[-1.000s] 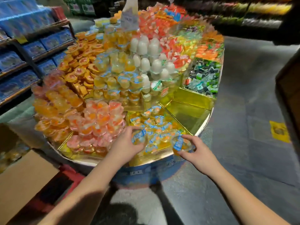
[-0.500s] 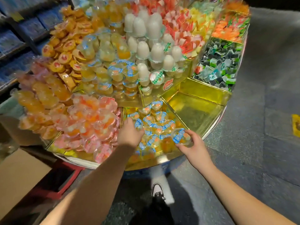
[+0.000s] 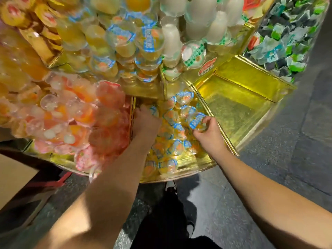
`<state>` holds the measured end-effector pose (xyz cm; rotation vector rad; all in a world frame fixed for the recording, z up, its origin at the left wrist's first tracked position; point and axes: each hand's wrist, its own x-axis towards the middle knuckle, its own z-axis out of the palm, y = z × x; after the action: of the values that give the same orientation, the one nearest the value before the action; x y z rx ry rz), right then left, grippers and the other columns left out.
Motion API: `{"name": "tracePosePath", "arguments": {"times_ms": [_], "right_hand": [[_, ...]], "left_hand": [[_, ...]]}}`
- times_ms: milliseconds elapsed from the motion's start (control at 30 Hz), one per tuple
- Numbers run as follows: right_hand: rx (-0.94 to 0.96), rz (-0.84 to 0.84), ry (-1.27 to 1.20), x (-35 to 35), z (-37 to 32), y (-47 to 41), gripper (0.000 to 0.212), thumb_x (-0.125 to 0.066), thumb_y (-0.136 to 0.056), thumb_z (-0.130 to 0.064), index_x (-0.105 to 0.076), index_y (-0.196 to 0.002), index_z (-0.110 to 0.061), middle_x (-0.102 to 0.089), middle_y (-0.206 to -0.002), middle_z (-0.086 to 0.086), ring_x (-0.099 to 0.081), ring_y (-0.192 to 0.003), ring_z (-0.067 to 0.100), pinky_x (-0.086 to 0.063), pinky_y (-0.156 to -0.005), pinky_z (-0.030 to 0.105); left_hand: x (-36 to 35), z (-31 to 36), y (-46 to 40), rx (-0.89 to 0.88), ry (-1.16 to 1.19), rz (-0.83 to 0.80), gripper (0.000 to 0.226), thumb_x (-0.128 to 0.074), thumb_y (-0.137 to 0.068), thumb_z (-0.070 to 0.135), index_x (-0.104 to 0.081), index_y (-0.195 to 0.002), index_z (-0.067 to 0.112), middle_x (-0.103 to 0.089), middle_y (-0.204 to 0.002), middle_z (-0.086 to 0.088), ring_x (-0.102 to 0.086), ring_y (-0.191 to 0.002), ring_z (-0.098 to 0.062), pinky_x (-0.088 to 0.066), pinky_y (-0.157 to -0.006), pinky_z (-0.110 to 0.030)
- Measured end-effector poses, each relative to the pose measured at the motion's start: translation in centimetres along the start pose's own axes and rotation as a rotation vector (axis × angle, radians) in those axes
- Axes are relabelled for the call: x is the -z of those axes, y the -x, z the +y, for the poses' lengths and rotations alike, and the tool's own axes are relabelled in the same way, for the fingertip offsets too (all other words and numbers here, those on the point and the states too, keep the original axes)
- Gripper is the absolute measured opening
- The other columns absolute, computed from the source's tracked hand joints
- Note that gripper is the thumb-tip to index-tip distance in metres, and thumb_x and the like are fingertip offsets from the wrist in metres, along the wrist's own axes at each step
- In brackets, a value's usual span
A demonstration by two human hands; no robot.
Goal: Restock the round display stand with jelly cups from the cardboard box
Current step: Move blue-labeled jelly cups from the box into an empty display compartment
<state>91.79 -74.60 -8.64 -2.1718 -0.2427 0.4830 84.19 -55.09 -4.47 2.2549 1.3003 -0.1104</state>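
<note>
Right hand: we see our right hand [image 3: 209, 135] reaching into the gold wedge compartment [image 3: 181, 159] at the near edge of the round gold display stand [image 3: 197, 165]; its fingers [image 3: 209, 121] are curled round a clear plastic jelly cup with a blue-printed lid [image 3: 197, 121], held tilted just above the other cups by the compartment's right divider.
Left hand: our left hand [image 3: 146, 122] lies knuckles-up at the left side of the same compartment, beside the gold divider; its fingertips are buried among the cups, so we cannot tell whether they hold one.
Jelly cups in the compartment: a loose pile of small clear cups with orange fruit and blue lids [image 3: 170, 146] covers the floor of the wedge from the back wall to the front rim.
Neighbouring wedge, right: a bare compartment lined in shiny gold foil [image 3: 239, 106].
Neighbouring wedge, left: a heap of clear cups with pink and orange fruit [image 3: 71, 115], piled above the divider.
Upper tier: yellow jelly cups with blue lids [image 3: 125, 42] and white dome-shaped cups [image 3: 203, 18].
Far right: green, dark and pale wrapped sweets [image 3: 287, 42].
Cardboard box: a brown cardboard flap [image 3: 12, 180] shows at the lower left, on the floor beside the stand.
</note>
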Motion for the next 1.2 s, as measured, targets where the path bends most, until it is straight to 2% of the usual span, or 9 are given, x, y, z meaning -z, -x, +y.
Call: {"name": "tracePosePath", "arguments": {"times_ms": [167, 500, 633, 767, 900, 1033, 1133, 1167, 1200], "right_hand": [[0.096, 0.094, 0.055, -2.1, 0.0, -1.7, 0.039, -0.075, -0.068, -0.005, -0.045, -0.091, -0.014, -0.049, -0.096, 0.003, -0.051, -0.095, 0.031, -0.040, -0.086, 0.041], [0.112, 0.111, 0.090, -4.1, -0.7, -3.2, 0.040, -0.079, -0.075, -0.011, -0.040, -0.084, -0.012, -0.043, -0.098, 0.001, -0.043, -0.093, 0.020, -0.039, -0.084, 0.033], [0.102, 0.070, 0.068, -4.2, -0.3, -2.5, 0.047, -0.082, -0.076, -0.023, -0.039, -0.093, -0.013, -0.038, -0.108, 0.002, -0.040, -0.097, 0.014, -0.033, -0.084, 0.022], [0.034, 0.044, 0.063, -4.1, -0.4, -2.4, 0.040, -0.075, -0.085, -0.028, -0.039, -0.098, -0.016, -0.041, -0.108, 0.001, -0.044, -0.096, 0.017, -0.038, -0.080, 0.029], [0.011, 0.042, 0.044, -3.8, -0.7, -2.5, 0.038, -0.074, -0.087, -0.027, -0.039, -0.098, -0.016, -0.043, -0.107, 0.002, -0.046, -0.093, 0.018, -0.031, -0.070, 0.022], [0.002, 0.035, 0.070, -3.4, -0.8, -2.4, 0.038, -0.074, -0.087, -0.030, -0.040, -0.098, -0.017, -0.044, -0.106, 0.001, -0.045, -0.088, 0.017, -0.032, -0.068, 0.026], [0.014, 0.050, 0.081, -3.2, -0.9, -2.5, 0.038, -0.075, -0.086, -0.028, -0.041, -0.098, -0.017, -0.044, -0.107, 0.000, -0.047, -0.089, 0.018, -0.028, -0.064, 0.021], [0.019, 0.051, 0.084, -3.1, -1.1, -2.5, 0.038, -0.075, -0.086, -0.027, -0.042, -0.098, -0.016, -0.044, -0.107, 0.000, -0.047, -0.089, 0.018, -0.027, -0.063, 0.021], [0.023, 0.052, 0.086, -3.1, -1.1, -2.6, 0.037, -0.075, -0.085, -0.026, -0.042, -0.098, -0.016, -0.044, -0.107, 0.000, -0.047, -0.089, 0.017, -0.027, -0.063, 0.021]], "left_hand": [[-1.4, -0.3, -1.8, 0.000, 0.009, 0.022, 0.065, -0.072, -0.082, 0.036, -0.039, -0.130, 0.006, -0.043, -0.135, -0.014, -0.056, -0.115, -0.040, -0.047, -0.087, -0.044], [-2.9, -0.9, -3.0, -0.048, 0.044, 0.202, 0.076, -0.071, -0.081, 0.055, -0.047, -0.125, -0.002, -0.049, -0.127, -0.021, -0.050, -0.115, -0.035, -0.045, -0.095, -0.040], [-3.0, -0.6, -1.8, 0.053, 0.332, 0.171, 0.054, -0.072, -0.086, 0.034, -0.050, -0.122, -0.001, -0.040, -0.134, -0.020, -0.055, -0.109, -0.035, -0.045, -0.089, -0.038], [-3.8, -0.4, -1.5, 0.201, 0.562, 0.198, 0.048, -0.073, -0.086, 0.020, -0.047, -0.121, -0.001, -0.035, -0.139, -0.021, -0.058, -0.105, -0.036, -0.048, -0.082, -0.040], [-4.1, -0.5, -2.1, 0.302, 0.755, 0.214, 0.037, -0.069, -0.088, 0.008, -0.046, -0.116, -0.001, -0.052, -0.123, -0.021, -0.062, -0.096, -0.031, -0.040, -0.066, -0.023], [-4.5, -0.7, -2.6, 0.430, 0.920, 0.229, 0.026, -0.066, -0.090, 0.009, -0.044, -0.103, 0.011, -0.060, -0.101, -0.013, -0.059, -0.083, -0.023, -0.039, -0.062, -0.022], [-3.9, -0.8, -2.7, 0.559, 1.256, 0.088, 0.034, -0.061, -0.095, 0.020, -0.048, -0.125, 0.011, -0.062, -0.100, -0.004, -0.057, -0.083, -0.018, -0.036, -0.050, -0.020], [-4.4, -1.1, -2.6, 0.578, 0.999, 0.048, 0.045, -0.058, -0.096, 0.022, -0.043, -0.136, 0.009, -0.063, -0.100, 0.001, -0.059, -0.084, -0.016, -0.038, -0.052, -0.020], [-4.6, -1.3, -3.0, 0.654, 1.041, -0.020, 0.047, -0.054, -0.097, 0.023, -0.043, -0.139, 0.005, -0.063, -0.095, 0.003, -0.062, -0.083, -0.015, -0.045, -0.057, -0.022]]}}
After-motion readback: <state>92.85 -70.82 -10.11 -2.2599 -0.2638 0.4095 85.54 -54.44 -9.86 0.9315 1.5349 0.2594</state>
